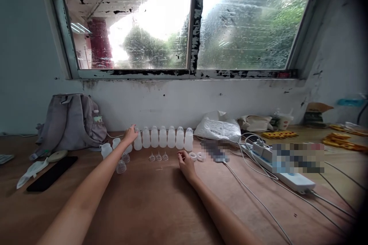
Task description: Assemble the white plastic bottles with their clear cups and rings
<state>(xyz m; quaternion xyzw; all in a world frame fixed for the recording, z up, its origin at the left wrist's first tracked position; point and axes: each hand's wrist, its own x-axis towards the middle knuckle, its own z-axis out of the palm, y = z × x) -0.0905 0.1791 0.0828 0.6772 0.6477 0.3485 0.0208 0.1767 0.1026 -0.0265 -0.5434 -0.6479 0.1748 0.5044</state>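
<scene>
Head view: At a workbench below a weathered window (pixel 195 26), the left hand (pixel 131 134) meets the leftmost bottle (pixel 138 140) in an upright row, its long axis vertical; whether the fingers grip it cannot be told. The right hand (pixel 186 164), farther from that bottle, rests fingers loosely parted, seemingly holding nothing, just left of a white ring (pixel 192 156), with three clear teats (pixel 158 157) lying between the hands.

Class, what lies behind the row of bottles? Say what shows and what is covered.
Behind the row of bottles the pale wall shows. They cover much of the table directly behind them; anything small there cannot be seen.
</scene>
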